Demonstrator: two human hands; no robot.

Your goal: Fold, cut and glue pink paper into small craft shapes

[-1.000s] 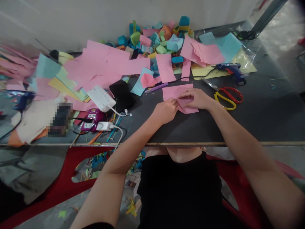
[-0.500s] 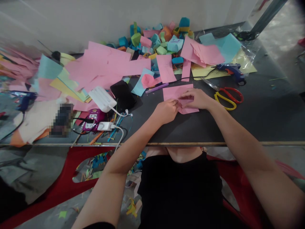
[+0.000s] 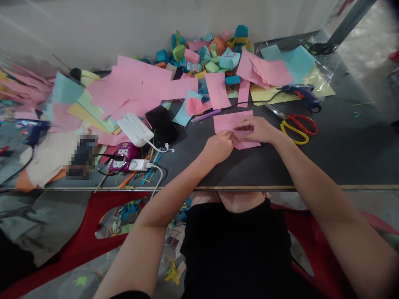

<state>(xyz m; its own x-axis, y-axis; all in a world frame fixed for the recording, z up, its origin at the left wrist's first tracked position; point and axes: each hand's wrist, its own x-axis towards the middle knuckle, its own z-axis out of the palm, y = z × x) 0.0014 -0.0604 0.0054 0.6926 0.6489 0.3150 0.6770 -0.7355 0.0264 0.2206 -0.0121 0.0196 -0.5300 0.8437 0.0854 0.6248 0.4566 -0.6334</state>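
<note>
A small sheet of pink paper (image 3: 230,118) lies on the dark table in front of me, its lower part raised or creased between my hands. My left hand (image 3: 219,145) is closed at the paper's lower left, the fingertips pinched on it. From the right my right hand (image 3: 257,128) arches over the same sheet, thumb and fingers bent together onto the paper. Exactly what the fingertips press is hidden. Just right of my right hand are scissors (image 3: 294,124) with one red and one yellow handle. A purple pen (image 3: 206,116) lies beyond the sheet.
Coloured paper sheets (image 3: 137,83) and folded paper pieces (image 3: 205,54) crowd the back. A blue glue gun (image 3: 304,93) lies at right, its cord crossing the table. At left are a white power bank (image 3: 135,129), a black pouch (image 3: 161,124) and a magenta power socket (image 3: 124,157).
The view has shifted very slightly. Both hands stay on the pink paper in nearly the same pose.
</note>
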